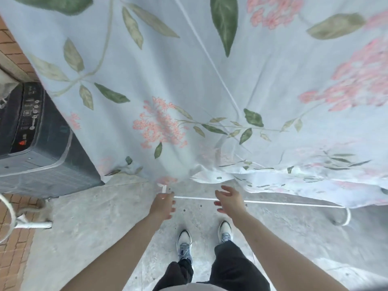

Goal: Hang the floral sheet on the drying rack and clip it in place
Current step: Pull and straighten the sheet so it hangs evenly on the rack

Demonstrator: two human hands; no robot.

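The pale blue floral cotton sheet (189, 80) hangs draped over the white metal drying rack (273, 203), its hem near the concrete floor (84, 227); with both the left hand (162, 205) and right hand (230, 201) released and holding nothing, the unclipped sheet could slide off.

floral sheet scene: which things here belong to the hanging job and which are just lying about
Part of the job:
floral sheet, draped
drying rack's white bar
left hand, at a small white object, possibly a clip
right hand, open

Just lying about:
washing machine
brick paving
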